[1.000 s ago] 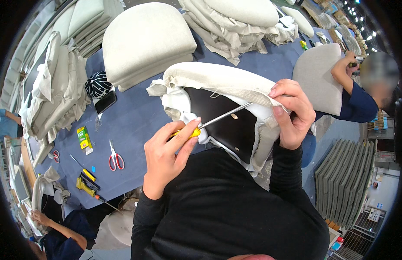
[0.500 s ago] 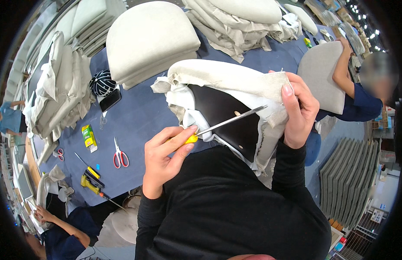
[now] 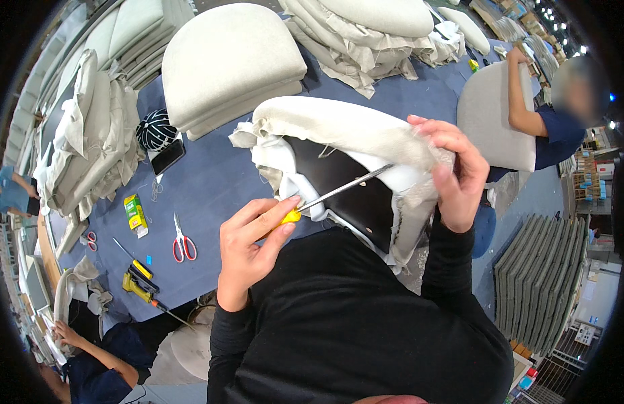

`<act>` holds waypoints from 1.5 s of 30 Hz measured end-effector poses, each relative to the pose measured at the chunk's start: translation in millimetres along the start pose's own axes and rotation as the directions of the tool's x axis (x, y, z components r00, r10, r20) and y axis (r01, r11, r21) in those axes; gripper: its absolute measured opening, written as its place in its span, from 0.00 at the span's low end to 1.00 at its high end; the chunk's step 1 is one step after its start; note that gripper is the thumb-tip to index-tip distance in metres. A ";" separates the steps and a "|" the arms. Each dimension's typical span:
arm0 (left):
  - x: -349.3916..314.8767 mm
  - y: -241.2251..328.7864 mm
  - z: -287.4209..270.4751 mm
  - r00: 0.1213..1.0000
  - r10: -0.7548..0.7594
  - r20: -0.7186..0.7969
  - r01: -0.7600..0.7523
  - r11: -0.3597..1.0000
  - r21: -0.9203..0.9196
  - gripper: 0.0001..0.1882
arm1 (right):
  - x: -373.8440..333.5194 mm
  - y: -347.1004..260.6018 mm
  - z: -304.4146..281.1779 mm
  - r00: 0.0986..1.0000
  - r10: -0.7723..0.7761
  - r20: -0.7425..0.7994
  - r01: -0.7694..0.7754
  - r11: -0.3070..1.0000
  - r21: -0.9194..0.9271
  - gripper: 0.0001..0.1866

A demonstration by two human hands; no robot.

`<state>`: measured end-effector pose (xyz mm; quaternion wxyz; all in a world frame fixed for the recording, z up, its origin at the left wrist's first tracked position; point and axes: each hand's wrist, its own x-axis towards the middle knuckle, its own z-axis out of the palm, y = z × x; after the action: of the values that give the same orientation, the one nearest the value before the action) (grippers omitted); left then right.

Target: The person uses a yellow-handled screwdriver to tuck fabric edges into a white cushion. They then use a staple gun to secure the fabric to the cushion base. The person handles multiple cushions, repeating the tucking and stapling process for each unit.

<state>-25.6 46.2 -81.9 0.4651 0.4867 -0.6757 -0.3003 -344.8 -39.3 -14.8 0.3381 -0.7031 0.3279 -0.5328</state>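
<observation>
A seat cushion with a loose beige fabric cover (image 3: 339,118) leans against me, its dark underside board (image 3: 342,195) facing up. White lining shows inside the cover's edge. My left hand (image 3: 251,246) is closed around the yellow handle of a screwdriver (image 3: 342,188). Its long metal shaft slants across the board, and the tip reaches the white lining near the right corner. At that corner my right hand (image 3: 460,175) wraps the fabric, thumb on the near side and fingers over the outer edge. The thumb is slightly blurred.
On the blue table (image 3: 204,175) lie scissors (image 3: 184,242), another screwdriver (image 3: 133,259), a power driver (image 3: 140,286), a yellow-green box (image 3: 135,214), a phone (image 3: 168,157) and a patterned cap (image 3: 156,130). Finished cushions (image 3: 231,67) and covers (image 3: 366,47) are stacked behind. A co-worker (image 3: 554,131) handles a cushion at right.
My right hand has shifted from pinching the raised cover flap to wrapping the corner, with the flap turned down. The screwdriver tip has moved left. The co-worker's arm at right has shifted.
</observation>
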 end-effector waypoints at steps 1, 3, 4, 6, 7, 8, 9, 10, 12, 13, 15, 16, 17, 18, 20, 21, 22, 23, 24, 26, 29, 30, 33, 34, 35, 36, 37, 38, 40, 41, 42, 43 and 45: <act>0.4 -0.3 -0.3 1.000 -0.011 0.001 0.011 1.000 -0.010 0.21 | -0.8 7.5 -3.6 0.997 -0.048 0.057 0.043 0.995 0.087 0.24; 0.7 -2.0 -2.8 1.000 -0.013 0.008 0.013 1.000 -0.027 0.21 | -12.6 23.1 -5.5 0.995 -0.081 0.058 0.073 0.989 0.127 0.34; -0.4 -3.5 -4.9 1.000 -0.009 0.017 0.009 0.999 -0.035 0.21 | -17.2 24.4 -5.2 0.994 -0.093 0.059 0.083 0.986 0.145 0.40; -1.7 -4.2 -6.8 1.000 -0.001 0.025 0.002 0.999 -0.041 0.21 | -24.7 21.6 4.2 0.999 -0.027 0.017 0.023 0.975 0.223 0.46; -1.7 -2.9 -8.2 1.000 0.004 0.029 -0.003 0.999 -0.038 0.21 | -26.3 21.8 5.3 0.999 -0.037 0.031 0.029 0.974 0.223 0.46; -0.9 -1.7 -9.7 0.999 0.009 0.033 -0.008 0.999 -0.034 0.21 | -27.8 22.4 5.4 0.998 -0.046 0.046 0.034 0.974 0.223 0.47; 0.9 0.1 -11.7 0.999 0.020 0.042 -0.019 0.999 -0.028 0.21 | -29.4 22.9 5.0 0.996 -0.064 0.056 0.049 0.970 0.237 0.46; 1.5 2.7 -14.5 0.998 0.027 0.050 -0.026 0.999 -0.021 0.20 | -30.9 23.2 5.5 0.994 -0.082 0.069 0.062 0.966 0.252 0.46; 3.3 1.0 -18.2 0.996 0.062 0.062 -0.061 0.998 -0.014 0.19 | -33.4 21.2 8.2 0.992 -0.106 0.074 0.083 0.961 0.265 0.45; 4.6 -2.1 -21.6 0.994 0.085 0.071 -0.084 0.996 -0.011 0.19 | -35.2 17.0 10.7 0.994 -0.092 0.064 0.073 0.965 0.253 0.42; 10.1 -5.8 -25.8 0.986 0.139 0.087 -0.139 0.990 -0.004 0.17 | -33.5 14.1 10.8 0.984 -0.147 0.099 0.122 0.967 0.226 0.41; 11.9 -6.4 -28.1 0.984 0.150 0.100 -0.151 0.989 0.000 0.18 | -34.0 14.0 12.4 0.979 -0.166 0.116 0.138 0.966 0.218 0.40; 14.1 -6.9 -30.2 0.980 0.161 0.113 -0.162 0.987 0.003 0.18 | -33.2 13.7 13.6 0.974 -0.183 0.131 0.151 0.963 0.224 0.40; 15.2 -7.0 -32.6 0.977 0.172 0.126 -0.174 0.985 0.005 0.18 | -31.6 13.8 14.6 0.969 -0.200 0.145 0.163 0.959 0.231 0.39; 17.9 -6.2 -36.6 0.974 0.180 0.137 -0.184 0.983 0.015 0.19 | -29.8 13.5 15.9 0.960 -0.226 0.163 0.185 0.954 0.235 0.39; 18.7 -4.5 -39.0 0.974 0.177 0.145 -0.181 0.983 0.017 0.19 | -30.4 13.1 17.6 0.959 -0.229 0.166 0.187 0.953 0.238 0.39; 20.1 -2.6 -40.9 0.973 0.179 0.147 -0.183 0.983 0.017 0.19 | -29.6 12.5 18.1 0.956 -0.238 0.173 0.194 0.952 0.238 0.39; 21.2 -0.7 -43.8 0.971 0.180 0.159 -0.188 0.982 0.034 0.19 | -28.6 12.2 18.3 0.952 -0.249 0.180 0.204 0.950 0.237 0.39; 22.1 1.1 -47.8 0.968 0.181 0.171 -0.192 0.980 0.051 0.19 | -27.7 12.1 18.6 0.947 -0.260 0.187 0.213 0.948 0.237 0.39; 24.6 3.1 -52.7 0.964 0.191 0.184 -0.205 0.977 0.062 0.19 | -25.4 11.9 19.2 0.941 -0.275 0.195 0.226 0.944 0.240 0.38; 26.2 5.2 -58.6 0.957 0.204 0.205 -0.221 0.973 0.061 0.18 | -26.5 10.7 24.1 0.939 -0.282 0.198 0.234 0.944 0.235 0.37; 30.7 7.7 -60.6 0.954 0.206 0.218 -0.226 0.972 0.071 0.18 | -25.6 9.8 24.3 0.936 -0.287 0.203 0.241 0.945 0.222 0.37; 31.2 0.6 -62.5 0.957 0.189 0.221 -0.202 0.979 0.037 0.17 | -25.8 18.1 27.4 0.925 -0.337 0.175 0.289 0.923 0.253 0.37; 28.9 -4.9 -63.6 0.960 0.178 0.214 -0.185 0.983 0.014 0.17 | -24.9 19.8 27.6 0.915 -0.360 0.179 0.311 0.916 0.255 0.37; 28.3 -10.7 -64.8 0.961 0.176 0.213 -0.178 0.984 -0.011 0.17 | -22.7 22.8 27.8 0.906 -0.382 0.180 0.332 0.908 0.258 0.37; 28.8 -16.9 -65.9 0.961 0.174 0.213 -0.170 0.985 -0.037 0.17 | -19.0 22.6 26.4 0.891 -0.406 0.201 0.357 0.902 0.241 0.37; 29.2 -21.5 -66.0 0.962 0.176 0.209 -0.166 0.984 -0.062 0.17 | -17.6 23.0 26.0 0.883 -0.420 0.211 0.372 0.899 0.230 0.37; 29.9 -23.9 -64.7 0.962 0.175 0.210 -0.162 0.984 -0.076 0.17 | -16.9 22.9 26.2 0.874 -0.433 0.222 0.389 0.895 0.218 0.37; 34.0 -27.8 -61.2 0.961 0.177 0.214 -0.157 0.982 -0.106 0.17 | -18.6 24.9 26.8 0.876 -0.432 0.215 0.393 0.897 0.203 0.37; 37.2 -30.2 -59.0 0.957 0.194 0.216 -0.170 0.977 -0.125 0.17 | -19.8 25.1 27.4 0.878 -0.431 0.209 0.394 0.898 0.196 0.37; 40.4 -32.6 -56.8 0.953 0.212 0.218 -0.183 0.972 -0.145 0.17 | -21.9 25.5 29.6 0.881 -0.429 0.200 0.393 0.899 0.194 0.37; 42.7 -34.9 -54.9 0.948 0.228 0.223 -0.195 0.967 -0.162 0.18 | -24.3 25.0 31.9 0.885 -0.424 0.191 0.390 0.901 0.191 0.36; 49.9 -35.7 -52.7 0.935 0.274 0.225 -0.245 0.958 -0.151 0.18 | -26.8 24.2 34.3 0.891 -0.417 0.180 0.387 0.904 0.182 0.36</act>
<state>31.8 -10.4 -75.3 0.4430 0.3235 -0.7665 -0.3339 -319.8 -26.4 -55.8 0.3025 -0.7834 0.0982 -0.5340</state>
